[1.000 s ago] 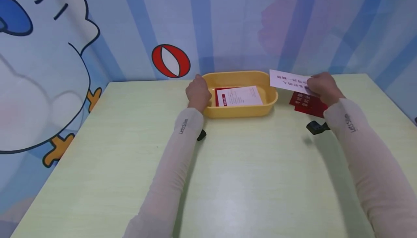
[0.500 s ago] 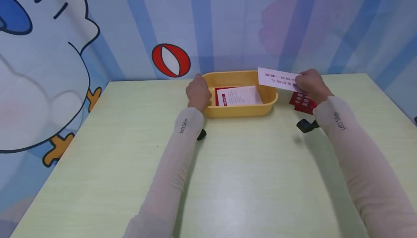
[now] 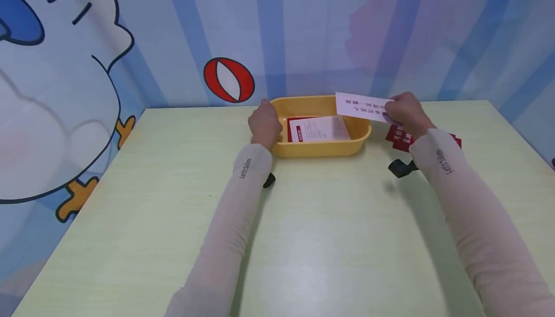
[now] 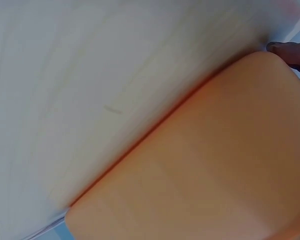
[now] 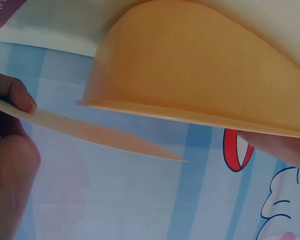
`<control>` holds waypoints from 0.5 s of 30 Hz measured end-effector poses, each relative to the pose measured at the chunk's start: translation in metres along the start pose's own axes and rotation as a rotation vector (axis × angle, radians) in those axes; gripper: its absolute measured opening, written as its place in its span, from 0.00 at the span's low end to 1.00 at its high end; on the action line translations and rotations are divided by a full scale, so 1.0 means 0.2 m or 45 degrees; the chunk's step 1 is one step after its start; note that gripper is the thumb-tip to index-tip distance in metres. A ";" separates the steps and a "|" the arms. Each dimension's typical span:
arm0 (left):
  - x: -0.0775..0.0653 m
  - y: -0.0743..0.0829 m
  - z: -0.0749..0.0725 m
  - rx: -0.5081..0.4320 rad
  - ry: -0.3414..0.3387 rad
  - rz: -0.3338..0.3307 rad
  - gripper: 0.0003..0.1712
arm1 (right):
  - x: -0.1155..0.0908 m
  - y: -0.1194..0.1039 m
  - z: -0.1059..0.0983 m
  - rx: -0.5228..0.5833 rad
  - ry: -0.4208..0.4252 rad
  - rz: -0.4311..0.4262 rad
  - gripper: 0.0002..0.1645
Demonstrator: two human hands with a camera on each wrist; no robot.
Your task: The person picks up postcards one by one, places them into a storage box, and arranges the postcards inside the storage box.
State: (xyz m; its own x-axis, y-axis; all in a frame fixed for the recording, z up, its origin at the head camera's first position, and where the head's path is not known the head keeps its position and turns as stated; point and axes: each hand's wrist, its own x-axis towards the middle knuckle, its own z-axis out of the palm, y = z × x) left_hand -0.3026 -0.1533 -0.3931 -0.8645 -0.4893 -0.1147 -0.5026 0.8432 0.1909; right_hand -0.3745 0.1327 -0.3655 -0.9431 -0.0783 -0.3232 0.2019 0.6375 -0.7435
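A yellow plastic basin (image 3: 318,150) stands near the table's back edge. My left hand (image 3: 264,123) grips its left end; in the left wrist view a finger (image 4: 290,54) shows at the corner of the basin's wall. Inside the basin lies a white printed card (image 3: 323,130) over a red one. Between thumb and fingers, my right hand (image 3: 407,113) pinches a white card (image 3: 361,107) with dark characters. That card's far end overlaps the basin's right end in the head view. From the right wrist, the card (image 5: 105,133) appears edge-on, apart from the basin's rim.
Red cards (image 3: 400,138) with pale characters lie on the table right of the basin, partly covered by the right wrist and sleeve. A wall with blue stripes and cartoon figures rises right behind the table (image 3: 312,240). Black wrist-camera mounts (image 3: 401,168) stick out below the sleeves.
My right hand has moved left with the white card, from beside the basin to over its right end. More of the red cards' right side shows. The left hand and basin have stayed put.
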 end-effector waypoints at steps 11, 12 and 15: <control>-0.01 0.02 0.00 -0.007 -0.020 0.003 0.37 | -0.01 -0.03 0.02 -0.047 -0.010 -0.050 0.34; -0.01 0.02 0.00 -0.008 -0.021 0.001 0.37 | -0.01 -0.03 0.02 -0.053 -0.008 -0.055 0.33; -0.01 0.02 0.00 -0.014 -0.027 -0.004 0.36 | -0.02 -0.04 0.03 -0.063 -0.006 -0.060 0.33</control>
State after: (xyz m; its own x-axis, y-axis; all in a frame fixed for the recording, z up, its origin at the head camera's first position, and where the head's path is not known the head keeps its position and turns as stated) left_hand -0.3031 -0.1490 -0.3918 -0.8626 -0.4873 -0.1357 -0.5056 0.8390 0.2011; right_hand -0.3715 0.1236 -0.3617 -0.9499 -0.1127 -0.2917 0.1442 0.6699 -0.7283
